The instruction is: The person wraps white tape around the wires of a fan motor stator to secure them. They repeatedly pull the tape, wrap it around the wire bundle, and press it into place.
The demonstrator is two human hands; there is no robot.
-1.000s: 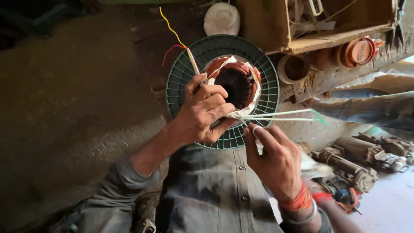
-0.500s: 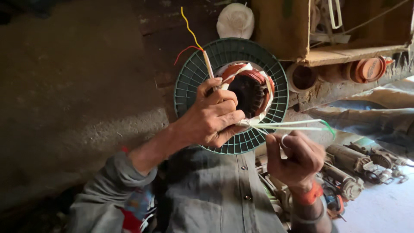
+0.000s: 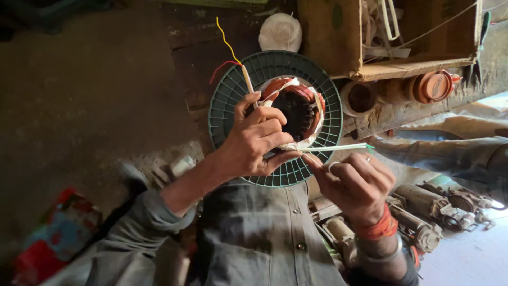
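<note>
The green fan guard [image 3: 227, 114] is the landmark here, a round slatted grille lying flat, and right at its centre sits the motor stator [image 3: 296, 108], copper-coloured windings ringed with white insulating paper. The left hand [image 3: 254, 143] is clamped over the near-left rim of the stator, fingers curled down onto the coil and thumb pressed toward the lower edge, so it is closed and steadying the piece. From the upper-left of the guard a cream sleeve [image 3: 247, 79] rises out of the windings, with a yellow lead [image 3: 226, 39] and a red lead [image 3: 219, 68] trailing off it. Just off the guard's lower-right edge, the right hand [image 3: 354, 185] is bunched into a loose fist, fingertips pinching the near end of white lacing tape [image 3: 333, 148], which runs taut across to the stator's lower edge. By the look of it the coils are already seated and papered and the leads sleeved; the binding seems under way, with much of the winding ring showing no tie yet, though the far side is hidden. Beyond the guard's top-right stands a wooden crate [image 3: 338, 37].
</note>
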